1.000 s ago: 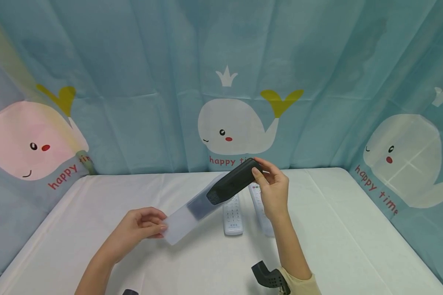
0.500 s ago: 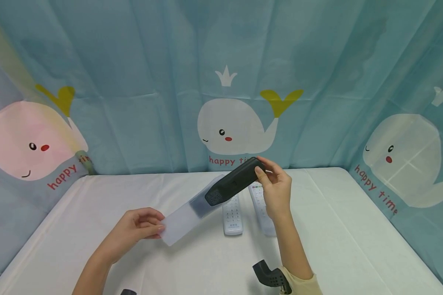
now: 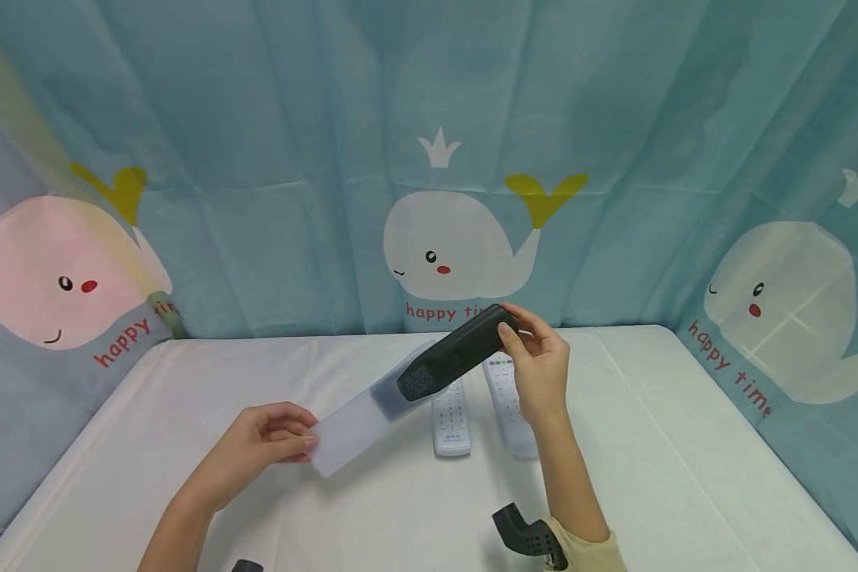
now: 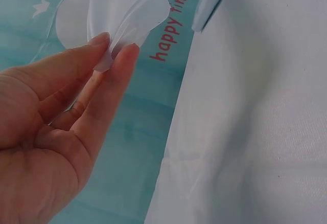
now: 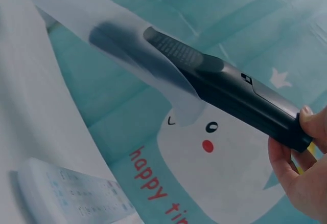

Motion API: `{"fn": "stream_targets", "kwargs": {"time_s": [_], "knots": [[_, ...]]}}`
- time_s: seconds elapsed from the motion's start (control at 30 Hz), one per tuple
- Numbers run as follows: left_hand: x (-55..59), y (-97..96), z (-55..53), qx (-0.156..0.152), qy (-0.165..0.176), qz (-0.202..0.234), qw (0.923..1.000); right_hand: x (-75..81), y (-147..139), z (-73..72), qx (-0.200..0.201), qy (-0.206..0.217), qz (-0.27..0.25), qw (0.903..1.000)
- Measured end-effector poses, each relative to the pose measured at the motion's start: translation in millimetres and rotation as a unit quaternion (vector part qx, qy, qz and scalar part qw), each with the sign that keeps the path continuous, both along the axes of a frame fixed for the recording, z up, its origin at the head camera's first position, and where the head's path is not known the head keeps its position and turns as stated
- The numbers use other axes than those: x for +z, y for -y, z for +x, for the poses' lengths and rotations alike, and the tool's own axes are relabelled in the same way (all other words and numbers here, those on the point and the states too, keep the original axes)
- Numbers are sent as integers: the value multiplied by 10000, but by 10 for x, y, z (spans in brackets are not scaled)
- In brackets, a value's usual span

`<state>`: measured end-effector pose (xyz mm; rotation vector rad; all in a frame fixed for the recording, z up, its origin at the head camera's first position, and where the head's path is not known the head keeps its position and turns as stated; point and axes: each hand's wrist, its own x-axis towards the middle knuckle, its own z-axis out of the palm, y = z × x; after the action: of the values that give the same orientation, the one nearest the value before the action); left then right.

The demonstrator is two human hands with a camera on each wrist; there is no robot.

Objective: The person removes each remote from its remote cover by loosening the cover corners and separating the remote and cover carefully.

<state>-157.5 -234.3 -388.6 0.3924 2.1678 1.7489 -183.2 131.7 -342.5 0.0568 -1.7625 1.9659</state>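
A black remote control slants above the table, its lower left end inside a translucent plastic sleeve. At its upper right end my right hand pinches it between thumb and fingers. My left hand pinches the closed-looking lower left end of the sleeve. In the right wrist view, the remote's back with a battery cover shows, and part of the remote is seen dimly through the sleeve. The left wrist view has the sleeve's crumpled end between thumb and fingertips.
Two white remote controls, one in the middle and one to its right, lie on the white-covered table behind the held things. A blue curtain with whale prints hangs at the table's far edge. A black wrist mount sits at the right sleeve.
My right hand has shifted slightly right with the black remote, and less of the remote lies inside the plastic sleeve. My left hand has moved slightly left, still pinching the sleeve's end.
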Motion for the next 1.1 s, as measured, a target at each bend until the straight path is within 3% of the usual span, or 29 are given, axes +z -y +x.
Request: {"fn": "stream_targets", "kwargs": {"time_s": [0.77, 1.1], "knots": [[-25, 23, -1, -18, 21, -222, 9997, 5, -64, -10, -126, -22, 28, 9999], [-43, -161, 22, -96, -146, -616, 9979, 10, -59, -5, -81, -5, -13, 10000]]}}
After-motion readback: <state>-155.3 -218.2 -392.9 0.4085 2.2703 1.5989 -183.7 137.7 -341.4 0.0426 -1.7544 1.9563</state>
